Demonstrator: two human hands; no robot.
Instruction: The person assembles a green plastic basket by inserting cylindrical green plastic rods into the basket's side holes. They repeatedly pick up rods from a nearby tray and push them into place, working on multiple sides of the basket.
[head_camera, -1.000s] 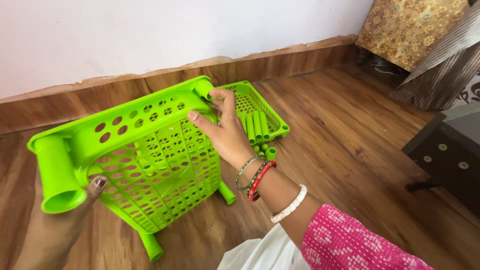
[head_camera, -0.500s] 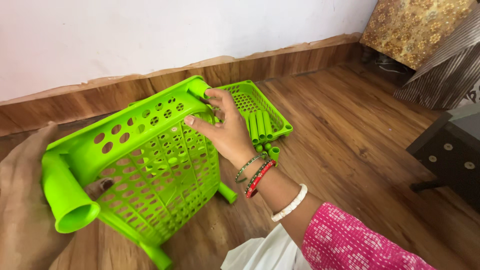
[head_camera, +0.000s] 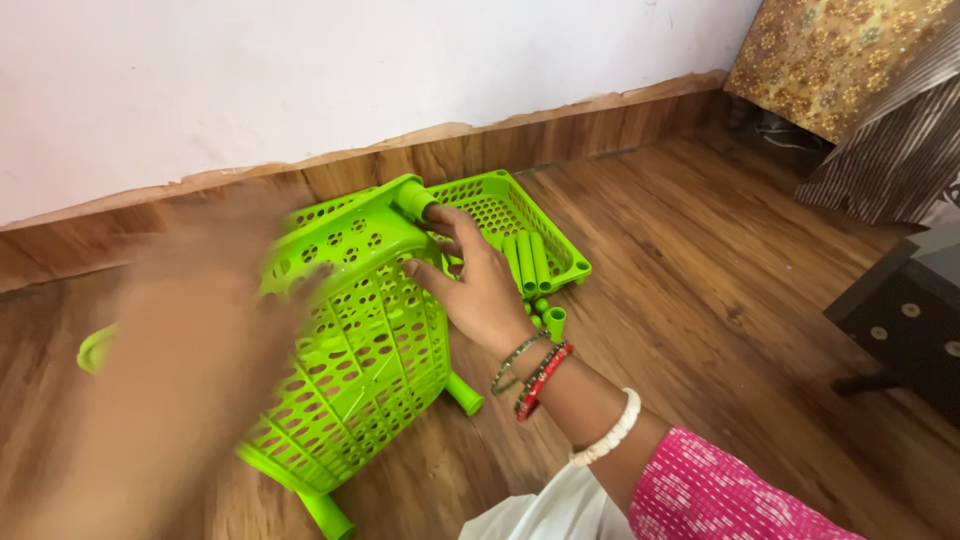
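While your right hand (head_camera: 480, 290) stays clamped on the corner post of the bright green perforated plastic basket shelf (head_camera: 360, 340), frame centre, the shelf has tipped steeper. Your left hand (head_camera: 190, 370) moved off its lower-left post and now blurs across it; grip unclear. Second green tray (head_camera: 520, 225) with loose tubes lies behind, on the wood floor (head_camera: 700, 280).

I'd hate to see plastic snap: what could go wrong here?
1. The tilted green rack shelf is steadied mainly by the right hand at one corner socket; it might tip or twist.
2. Loose green tubes lie in the second tray just behind; a falling shelf could scatter them.
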